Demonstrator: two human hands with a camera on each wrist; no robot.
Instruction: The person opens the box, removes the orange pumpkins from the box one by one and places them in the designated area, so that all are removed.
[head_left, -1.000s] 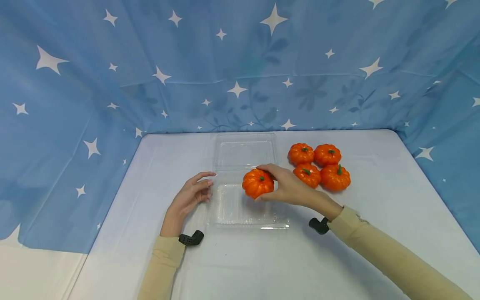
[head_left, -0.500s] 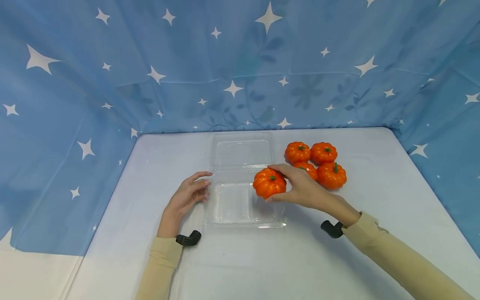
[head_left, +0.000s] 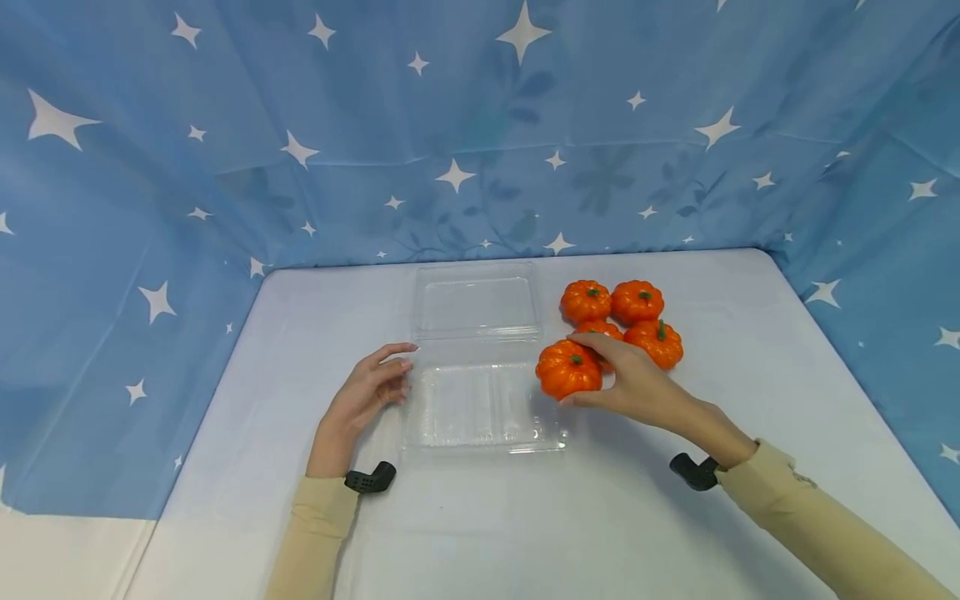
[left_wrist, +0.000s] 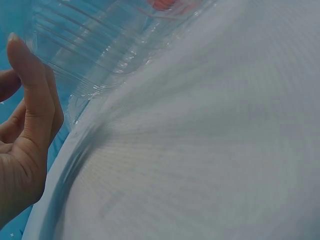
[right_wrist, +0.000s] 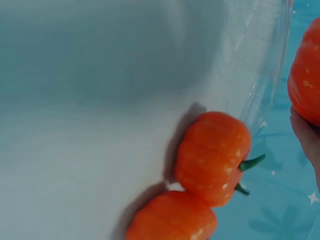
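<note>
Between the thumb and fingers of my right hand (head_left: pixel 630 379) is a small orange pumpkin (head_left: pixel 567 370) with a green stem. It is held above the right edge of a clear plastic clamshell box (head_left: pixel 457 408), whose lid (head_left: pixel 476 304) lies folded back behind it. In the right wrist view the held pumpkin (right_wrist: pixel 307 75) shows at the right edge. My left hand (head_left: pixel 366 390) stays beside the box's left side, fingers loosely bent and holding nothing. The left wrist view shows that hand (left_wrist: pixel 30 110) close to the box wall (left_wrist: pixel 100 50); whether it touches is unclear.
Several more orange pumpkins (head_left: pixel 637 302) stand grouped on the white table (head_left: pixel 480 517), right of the box lid. One of them (head_left: pixel 600 329) is partly hidden behind the held pumpkin. A blue curtain with white stars (head_left: pixel 450 125) hangs behind the table.
My right hand has carried the pumpkin rightward, from above the box's middle to its right edge, near the grouped pumpkins. The left hand stays beside the box. The head view has shifted slightly.
</note>
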